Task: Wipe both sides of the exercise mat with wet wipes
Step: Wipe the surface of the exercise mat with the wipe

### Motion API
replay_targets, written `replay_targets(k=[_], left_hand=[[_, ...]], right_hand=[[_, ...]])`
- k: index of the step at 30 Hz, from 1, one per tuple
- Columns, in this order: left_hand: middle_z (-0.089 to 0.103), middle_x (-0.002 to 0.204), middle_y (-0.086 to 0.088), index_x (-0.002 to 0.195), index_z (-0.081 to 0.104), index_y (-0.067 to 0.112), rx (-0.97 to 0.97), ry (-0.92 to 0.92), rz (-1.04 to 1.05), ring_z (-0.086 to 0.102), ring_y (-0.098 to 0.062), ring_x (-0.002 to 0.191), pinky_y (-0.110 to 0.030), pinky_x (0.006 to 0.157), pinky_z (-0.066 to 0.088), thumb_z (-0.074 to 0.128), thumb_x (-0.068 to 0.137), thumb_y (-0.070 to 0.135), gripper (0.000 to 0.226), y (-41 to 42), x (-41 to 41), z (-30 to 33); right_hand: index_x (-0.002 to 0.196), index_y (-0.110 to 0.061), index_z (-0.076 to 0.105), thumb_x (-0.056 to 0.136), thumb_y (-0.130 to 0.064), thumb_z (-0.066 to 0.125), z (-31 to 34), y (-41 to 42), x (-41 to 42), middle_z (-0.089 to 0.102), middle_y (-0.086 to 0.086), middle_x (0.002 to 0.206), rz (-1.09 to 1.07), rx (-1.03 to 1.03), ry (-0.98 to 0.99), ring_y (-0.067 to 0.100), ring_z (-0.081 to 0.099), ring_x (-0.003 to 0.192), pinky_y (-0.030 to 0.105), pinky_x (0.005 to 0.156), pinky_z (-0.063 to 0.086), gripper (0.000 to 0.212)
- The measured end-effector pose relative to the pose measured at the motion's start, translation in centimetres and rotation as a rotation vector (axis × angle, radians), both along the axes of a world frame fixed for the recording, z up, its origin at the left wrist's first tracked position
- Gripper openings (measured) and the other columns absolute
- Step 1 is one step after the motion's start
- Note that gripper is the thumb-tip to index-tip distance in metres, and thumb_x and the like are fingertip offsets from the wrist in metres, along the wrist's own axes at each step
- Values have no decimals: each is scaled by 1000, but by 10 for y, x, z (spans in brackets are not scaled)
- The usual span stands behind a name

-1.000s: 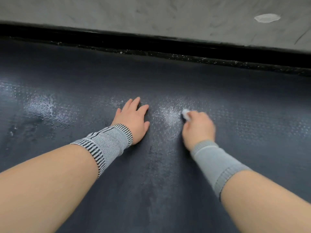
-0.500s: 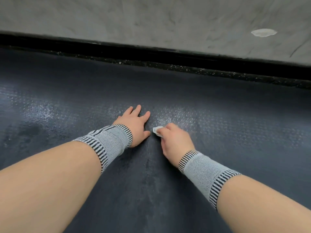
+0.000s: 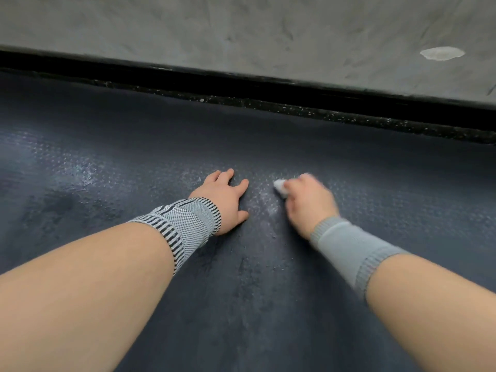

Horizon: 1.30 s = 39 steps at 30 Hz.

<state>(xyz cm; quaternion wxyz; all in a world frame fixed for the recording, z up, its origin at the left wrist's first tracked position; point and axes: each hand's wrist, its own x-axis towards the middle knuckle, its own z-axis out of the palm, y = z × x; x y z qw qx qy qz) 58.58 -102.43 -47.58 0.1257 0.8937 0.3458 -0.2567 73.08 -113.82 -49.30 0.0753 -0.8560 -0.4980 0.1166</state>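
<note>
Left hand flat, pinning mat; right hand pinches wipe. Overlap strokes toward far edge, firm pressure.

Grey concrete wall fills upper band of view, surface mottled with darker trowel marks and scuffs. Pale oval patch on wall at upper right. Black baseboard strip runs along wall foot, slanting down from left to right. Below baseboard, narrow band of black speckled rubber floor with white flecks. Light soft and diffuse, from above; no hard shadows; faint sheen on lower edge of baseboard. No furniture or window within view.
</note>
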Motion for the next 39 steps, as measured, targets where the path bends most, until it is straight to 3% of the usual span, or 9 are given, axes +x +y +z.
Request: replay_targets(k=[3,5,10,13,16,23,29,35,39], left_hand=[[-4,164,-2,156,8,35,-9,-3,10,-2,-29,150,-45,120,23,48,95,56,76,1,0,-1],[-4,164,-2,156,9,35,-11,-3,7,-2,-29,150,-46,120,23,49,95,56,76,1,0,-2],[-12,164,1,156,5,33,-15,16,-15,-4,-30,150,-43,121,18,46,95,57,77,4,1,-4],[-9,164,1,156,5,32,-14,19,-31,-3,-31,150,-44,121,19,44,96,57,76,4,1,-4],[-8,164,0,157,4,32,-10,32,-41,-3,-32,150,-43,121,17,43,96,56,75,5,2,-4],[-2,165,0,156,10,35,7,47,-68,4,-33,149,-42,120,20,48,91,62,79,11,4,-3],[1,164,4,155,14,39,9,35,-50,5,-31,148,-44,117,28,51,88,65,81,13,6,-6],[-2,164,7,154,12,41,4,23,-36,4,-30,149,-45,115,31,51,87,67,82,14,3,-11],[-5,164,9,155,9,41,-7,13,-18,1,-28,149,-47,114,33,50,88,65,81,13,1,-12]], right_hand=[[120,-13,58,93,-17,48,1,-1,37,53,9,112,-431,0,-29,29,56,99,29,77,40,29],[120,-15,58,92,-17,48,2,12,22,53,8,112,-362,-11,-19,28,56,100,29,77,39,29],[128,-24,54,94,-17,44,0,20,-19,51,4,116,161,25,56,27,55,104,31,86,43,36],[119,-17,59,91,-13,46,2,14,33,55,11,113,-118,19,-83,32,54,104,34,85,45,31],[119,-10,58,93,-16,49,5,17,58,54,14,116,-497,39,-27,34,54,104,35,86,44,29],[121,-22,59,93,-18,48,-8,49,5,49,2,104,111,87,44,28,56,97,29,81,43,30],[118,-8,61,94,-17,50,0,39,78,55,16,114,-458,108,-93,34,55,105,34,86,44,28],[116,-18,61,90,-18,52,-12,73,25,53,4,109,-32,136,44,27,56,96,27,78,42,27],[107,-8,64,94,-15,48,-5,63,79,55,16,110,-223,113,-122,35,56,98,33,82,45,22]])
